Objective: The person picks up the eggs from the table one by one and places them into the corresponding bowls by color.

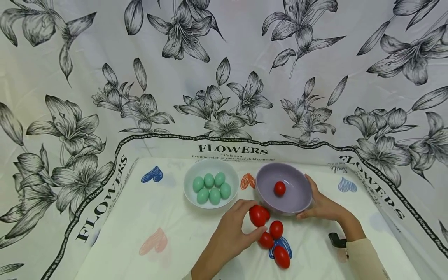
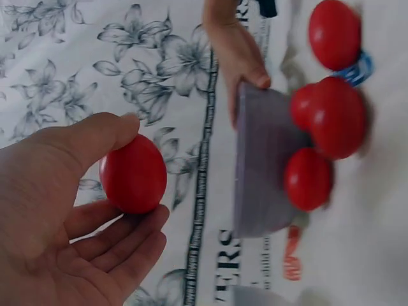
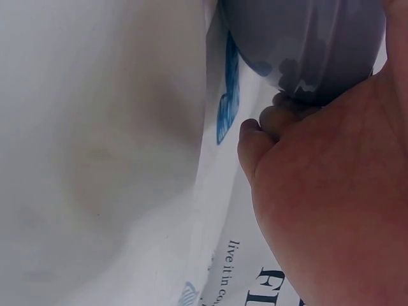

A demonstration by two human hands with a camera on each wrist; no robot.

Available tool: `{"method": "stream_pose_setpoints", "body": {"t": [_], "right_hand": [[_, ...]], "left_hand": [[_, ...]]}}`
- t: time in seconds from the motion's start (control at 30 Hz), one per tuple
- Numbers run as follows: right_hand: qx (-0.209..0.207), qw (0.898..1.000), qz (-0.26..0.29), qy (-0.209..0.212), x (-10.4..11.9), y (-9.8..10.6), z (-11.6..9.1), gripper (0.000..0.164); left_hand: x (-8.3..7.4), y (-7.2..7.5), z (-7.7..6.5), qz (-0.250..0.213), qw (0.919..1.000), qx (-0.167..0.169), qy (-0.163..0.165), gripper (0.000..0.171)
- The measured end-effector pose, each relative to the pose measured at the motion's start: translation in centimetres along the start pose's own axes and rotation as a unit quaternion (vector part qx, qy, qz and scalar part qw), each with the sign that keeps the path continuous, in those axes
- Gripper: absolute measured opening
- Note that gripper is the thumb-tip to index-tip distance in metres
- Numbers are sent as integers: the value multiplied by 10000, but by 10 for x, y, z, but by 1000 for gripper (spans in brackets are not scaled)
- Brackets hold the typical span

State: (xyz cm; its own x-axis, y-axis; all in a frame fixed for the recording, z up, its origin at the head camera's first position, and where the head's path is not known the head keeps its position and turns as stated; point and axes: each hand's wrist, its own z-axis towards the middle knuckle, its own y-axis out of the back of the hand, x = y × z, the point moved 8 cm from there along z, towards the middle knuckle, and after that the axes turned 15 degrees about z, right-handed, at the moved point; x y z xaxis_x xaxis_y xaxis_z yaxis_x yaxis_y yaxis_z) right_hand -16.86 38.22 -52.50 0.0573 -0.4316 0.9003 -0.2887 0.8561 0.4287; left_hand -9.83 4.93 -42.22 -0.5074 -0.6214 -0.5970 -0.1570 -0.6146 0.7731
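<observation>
My left hand [image 1: 229, 233] pinches a red egg [image 2: 134, 175] between thumb and fingers, held up in front of the purple bowl [image 1: 297, 194]. In the head view this held egg [image 1: 257, 216] partly covers another red one behind it. Several red eggs [image 1: 282, 256] lie on the cloth near the bowl's front side. A single red egg [image 1: 279, 188] sits inside the purple bowl. With fingers and thumb spread round the bowl's right side, my right hand [image 1: 325, 207] grips it; the right wrist view shows curled fingers [image 3: 277, 121] against its wall.
Left of the purple bowl stands a white bowl [image 1: 187, 194] holding several pale green eggs [image 1: 215, 196]. White cloth printed with hearts covers the table [image 1: 182, 249]. Behind it hangs a flower-patterned cloth [image 1: 241, 46].
</observation>
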Motion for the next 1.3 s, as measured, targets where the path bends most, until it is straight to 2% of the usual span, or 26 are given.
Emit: {"method": "stream_pose_setpoints", "body": {"t": [0.2,0.3,0.4,0.6,0.87,1.07,1.3], "right_hand": [[7,10000,27,38,1,0,-1,155],[-8,10000,1,39,2,0,-1,155],[-22,10000,-52,29,0,0,-2,155],[-4,10000,-61,29,0,-1,-1,154],[-35,10000,-39,45,2,-1,0,155],[-43,9999,-50,83,0,-2,2,155],[-103,9998,-69,150,2,1,0,157]], "left_hand": [[-25,27,31,192,9950,-353,-911,61],[-33,33,50,305,9908,-339,-1271,60],[-35,32,70,282,9885,-158,-1478,60],[-28,14,106,178,9847,401,-1687,61],[-12,-23,149,645,9772,1000,-1757,63],[9,-54,173,1092,9703,1382,-1657,62],[17,-72,189,1520,9615,1696,-1537,62]]}}
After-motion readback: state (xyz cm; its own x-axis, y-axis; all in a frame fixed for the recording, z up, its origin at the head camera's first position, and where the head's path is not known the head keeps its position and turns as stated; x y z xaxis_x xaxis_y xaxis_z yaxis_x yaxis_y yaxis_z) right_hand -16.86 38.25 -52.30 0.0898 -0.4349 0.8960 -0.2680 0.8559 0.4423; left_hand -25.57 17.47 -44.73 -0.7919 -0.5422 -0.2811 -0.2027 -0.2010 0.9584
